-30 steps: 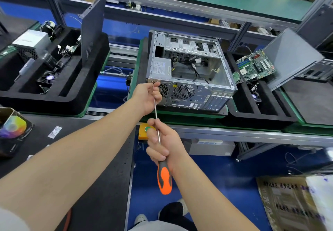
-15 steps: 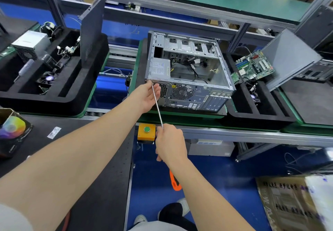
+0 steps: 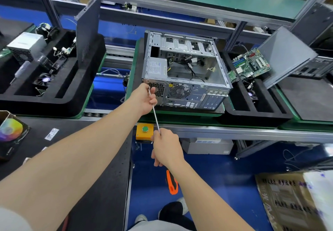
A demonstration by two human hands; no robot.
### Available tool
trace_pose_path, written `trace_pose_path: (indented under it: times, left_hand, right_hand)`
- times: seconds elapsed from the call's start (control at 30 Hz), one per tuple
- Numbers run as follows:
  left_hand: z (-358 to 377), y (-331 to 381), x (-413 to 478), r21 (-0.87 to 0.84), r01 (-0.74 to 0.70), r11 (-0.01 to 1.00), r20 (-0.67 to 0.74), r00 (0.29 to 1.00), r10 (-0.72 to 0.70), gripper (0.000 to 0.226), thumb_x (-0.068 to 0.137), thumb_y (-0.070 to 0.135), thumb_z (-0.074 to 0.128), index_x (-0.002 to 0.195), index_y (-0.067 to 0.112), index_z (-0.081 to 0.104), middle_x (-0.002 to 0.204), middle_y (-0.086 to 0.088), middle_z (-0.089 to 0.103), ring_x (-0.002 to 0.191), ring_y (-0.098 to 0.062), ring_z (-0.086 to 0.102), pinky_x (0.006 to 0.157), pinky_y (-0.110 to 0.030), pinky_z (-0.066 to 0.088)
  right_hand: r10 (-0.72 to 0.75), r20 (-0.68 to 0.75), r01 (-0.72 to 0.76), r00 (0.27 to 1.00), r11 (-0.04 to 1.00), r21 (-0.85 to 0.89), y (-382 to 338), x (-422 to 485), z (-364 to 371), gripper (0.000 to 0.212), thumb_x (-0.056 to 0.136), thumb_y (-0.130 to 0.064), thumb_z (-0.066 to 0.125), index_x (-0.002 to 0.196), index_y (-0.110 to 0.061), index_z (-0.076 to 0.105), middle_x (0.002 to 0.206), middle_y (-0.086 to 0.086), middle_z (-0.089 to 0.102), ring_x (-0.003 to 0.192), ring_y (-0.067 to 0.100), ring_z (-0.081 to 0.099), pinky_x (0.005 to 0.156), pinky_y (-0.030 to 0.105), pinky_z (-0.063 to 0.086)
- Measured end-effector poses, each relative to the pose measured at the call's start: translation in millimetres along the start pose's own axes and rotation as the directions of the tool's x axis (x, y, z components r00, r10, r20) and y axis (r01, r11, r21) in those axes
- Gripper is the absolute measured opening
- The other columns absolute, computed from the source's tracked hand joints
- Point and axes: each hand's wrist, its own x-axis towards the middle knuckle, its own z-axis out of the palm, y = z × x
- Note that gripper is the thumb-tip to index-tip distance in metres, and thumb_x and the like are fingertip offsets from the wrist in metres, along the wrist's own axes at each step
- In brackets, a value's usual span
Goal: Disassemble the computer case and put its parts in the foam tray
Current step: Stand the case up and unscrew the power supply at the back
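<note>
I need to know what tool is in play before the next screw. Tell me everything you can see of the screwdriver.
The screwdriver has a long, thin, bare metal shaft and an orange and black handle. It slants up and left, its tip at the computer case's rear panel, near the top left corner by the vent grille. The left hand steadies the shaft near the tip; the right hand grips the handle's upper part, leaving the orange end sticking out below the wrist.

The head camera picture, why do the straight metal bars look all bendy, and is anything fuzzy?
In the head view the wide-angle lens bows the conveyor rail and stretches the forearms near the edges; the computer case in the middle is sharp, while the printed bag at the lower right is smeared and glary.
</note>
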Motion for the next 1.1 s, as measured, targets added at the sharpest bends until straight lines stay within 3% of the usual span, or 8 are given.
trace_pose_path:
  times: [0.1,0.3,0.43,0.57,0.67,0.8,1.0,1.1]
  left_hand:
    - [1.3,-5.3,0.1,0.081,-0.003,0.997,-0.034,0.999,0.006,0.019,0.105,0.021,0.042,0.092,0.013,0.052,0.073,0.004,0.059,0.042,-0.007,0.03,0.037,-0.019,0.022]
    - [20.6,-24.5,-0.6,0.074,-0.026,0.997,-0.054,0.998,0.03,0.023,0.1,0.011,0.037,0.084,0.011,0.053,0.072,0.0,0.053,0.044,-0.012,0.042,0.04,-0.021,0.031]
    - [39.5,-51.9,-1.3,0.142,0.011,0.99,-0.048,0.999,-0.004,0.022,0.102,0.013,0.036,0.085,0.011,0.05,0.078,-0.006,0.06,0.071,-0.024,0.062,0.058,-0.032,0.052]
    - [59.3,-96.4,0.5,0.288,0.113,0.951,0.048,0.99,-0.132,0.031,0.101,0.015,0.036,0.072,0.014,0.046,0.079,-0.008,0.061,0.08,-0.027,0.063,0.068,-0.035,0.052]
    - [82.0,-133.5,6.5,0.487,0.074,0.87,0.098,0.985,-0.139,0.034,0.103,0.017,0.04,0.071,0.015,0.047,0.076,-0.007,0.063,0.072,-0.024,0.064,0.064,-0.031,0.052]
    - [123.9,-178.1,23.4,0.615,0.041,0.788,0.191,0.961,-0.199,0.037,0.11,0.027,0.042,0.075,0.016,0.05,0.068,-0.002,0.052,0.056,-0.017,0.049,0.052,-0.027,0.044]
    - [202.0,-234.0,71.2,0.671,-0.055,0.74,0.28,0.942,-0.183,0.034,0.112,0.027,0.039,0.099,0.009,0.065,0.082,-0.004,0.068,0.073,-0.015,0.06,0.071,-0.031,0.05]
    - [237.9,-255.5,103.1,0.724,-0.106,0.682,0.267,0.954,-0.134,0.035,0.111,0.02,0.041,0.11,-0.004,0.066,0.095,-0.012,0.071,0.088,-0.026,0.063,0.082,-0.036,0.053]
  right_hand:
    - [0.05,0.032,-0.051,0.998,0.998,0.025,11.2,2.3,3.8,0.031,0.114,-0.026,0.035,0.106,-0.013,0.061,0.086,0.017,0.074,0.053,0.022,0.068,0.055,0.032,0.06]
    - [0.079,0.022,-0.082,0.997,0.963,0.255,39.7,-1.3,-2.5,0.03,0.11,-0.028,0.038,0.098,-0.017,0.064,0.071,0.011,0.074,0.052,0.022,0.067,0.061,0.04,0.059]
    - [0.079,-0.123,-0.027,0.989,0.926,0.376,64.5,-3.1,-16.0,0.032,0.109,-0.032,0.039,0.092,-0.022,0.064,0.069,0.007,0.072,0.052,0.02,0.065,0.066,0.047,0.059]
    - [0.122,-0.332,0.05,0.935,0.883,0.466,81.0,4.6,-41.1,0.035,0.109,-0.035,0.036,0.086,-0.03,0.062,0.068,0.004,0.071,0.051,0.018,0.062,0.052,0.03,0.048]
    - [0.172,-0.447,0.065,0.878,0.881,0.468,92.0,19.6,-70.7,0.038,0.11,-0.038,0.035,0.084,-0.027,0.059,0.064,0.003,0.069,0.064,0.025,0.063,0.059,0.04,0.05]
    - [0.21,-0.534,0.045,0.819,0.904,0.424,117.3,52.6,-126.0,0.038,0.112,-0.039,0.038,0.08,-0.025,0.054,0.068,0.0,0.067,0.074,0.021,0.063,0.064,0.041,0.048]
    - [0.205,-0.571,0.009,0.795,0.937,0.349,174.8,113.9,-216.0,0.03,0.109,-0.033,0.051,0.084,-0.017,0.054,0.075,-0.006,0.06,0.071,0.009,0.053,0.056,0.026,0.033]
    - [0.194,-0.541,-0.041,0.819,0.958,0.282,202.1,149.4,-262.6,0.016,0.106,-0.028,0.055,0.097,-0.017,0.064,0.084,-0.004,0.066,0.078,0.014,0.057,0.059,0.029,0.037]
